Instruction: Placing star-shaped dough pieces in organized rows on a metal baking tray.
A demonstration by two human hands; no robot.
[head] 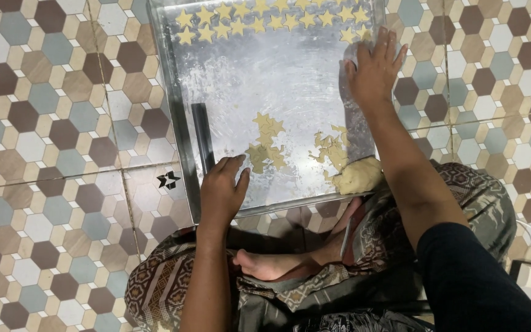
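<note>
While both arms reach forward from a cross-legged seat on the floor, the scene reads as follows.

Left hand: the left hand (pixel 222 190) lies palm down at the near left of the metal baking tray (pixel 290 80), fingers loosely curled and gripping nothing; its fingertips (pixel 236 165) sit just beside a patch of dough scraps (pixel 267 144).

Right hand: the right hand (pixel 375 71) lies flat on the tray's far right side, fingers spread and empty, their tips touching or just short of the nearest star.

Star cut-outs: rows of pale star-shaped dough pieces (pixel 241 21) line the far end of the tray.

Scraps: a second ragged patch of dough trimmings (pixel 332 150) lies nearer the right arm, well apart from the stars.

Dough lump: a ball of dough (pixel 356 176) rests at the near right corner, touching the trimmings.

Dark bar: a slim black stick (pixel 203 136) lies along the left wall of the tray, just beyond the left hand.

Floor: hexagon tiles (pixel 62 123) in brown, beige and grey-blue.

Foot: a bare foot (pixel 265 263) rests on patterned cloth (pixel 155 283).
</note>
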